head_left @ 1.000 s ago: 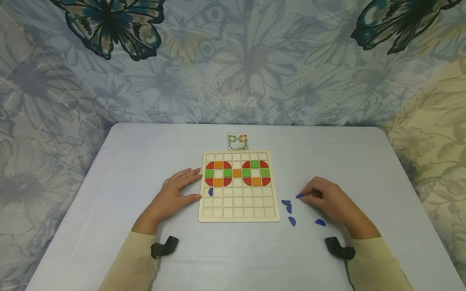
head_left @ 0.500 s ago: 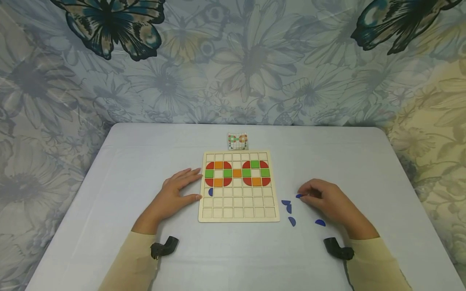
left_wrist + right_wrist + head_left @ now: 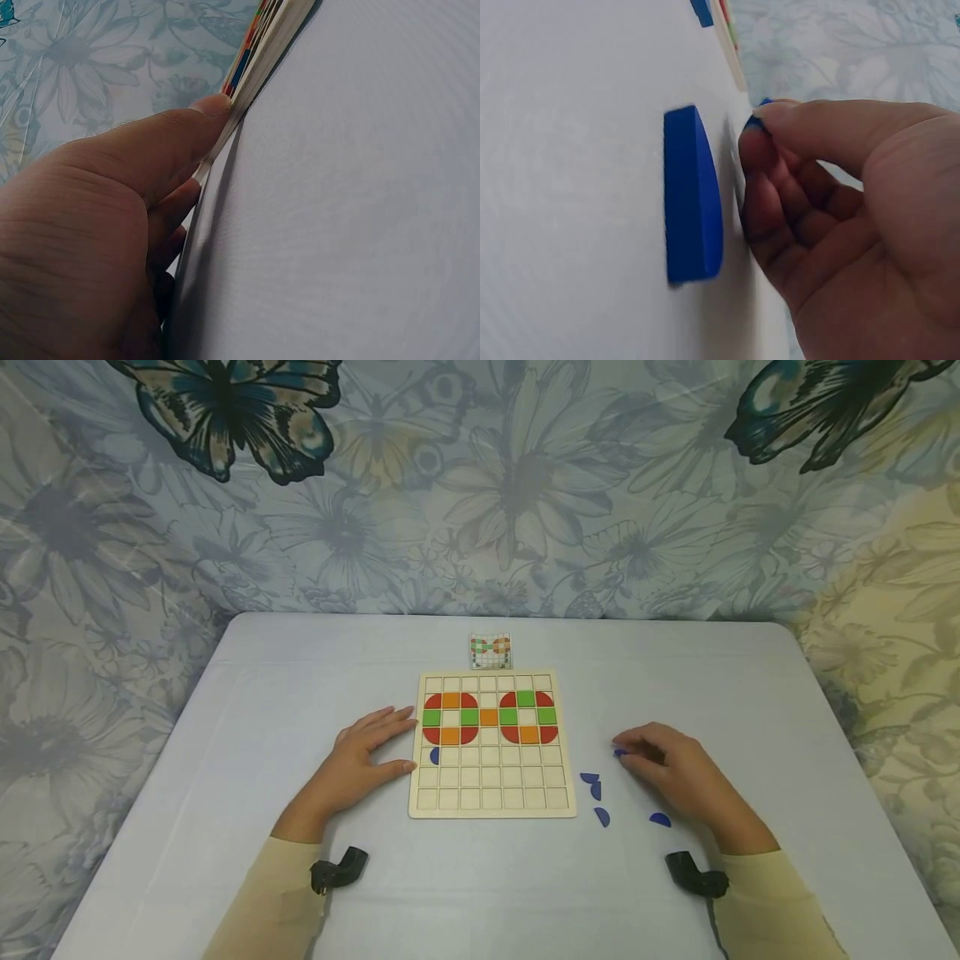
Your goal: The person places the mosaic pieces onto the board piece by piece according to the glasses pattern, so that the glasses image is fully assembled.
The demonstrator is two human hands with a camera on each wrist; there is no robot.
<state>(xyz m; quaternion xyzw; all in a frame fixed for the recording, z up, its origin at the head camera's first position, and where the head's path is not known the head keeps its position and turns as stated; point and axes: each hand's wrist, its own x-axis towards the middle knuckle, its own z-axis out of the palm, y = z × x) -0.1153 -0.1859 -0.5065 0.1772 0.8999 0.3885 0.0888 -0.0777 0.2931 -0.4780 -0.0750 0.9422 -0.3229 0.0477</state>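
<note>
A wooden grid board (image 3: 491,797) lies mid-table, its upper rows set with red, orange and green pieces. One blue half-round piece (image 3: 434,756) sits in the fourth row at the left. My left hand (image 3: 360,760) rests at the board's left edge, fingers spread and relaxed; in the left wrist view the thumb (image 3: 214,106) touches the board's side. My right hand (image 3: 671,768), right of the board, pinches a blue half-round piece (image 3: 619,752) between thumb and finger. In the right wrist view the fingers mostly cover that piece (image 3: 756,122).
Several loose blue half-round pieces lie between the board and my right hand, one (image 3: 660,819) close below the palm and another (image 3: 602,817) nearer the board. A small pattern card (image 3: 491,652) stands behind the board. A flowered cloth (image 3: 517,510) hangs beyond the white table (image 3: 300,652).
My right hand has shifted slightly up and away from the table's front, with the pinched blue piece turning in its fingertips. The left hand and board have not moved.
</note>
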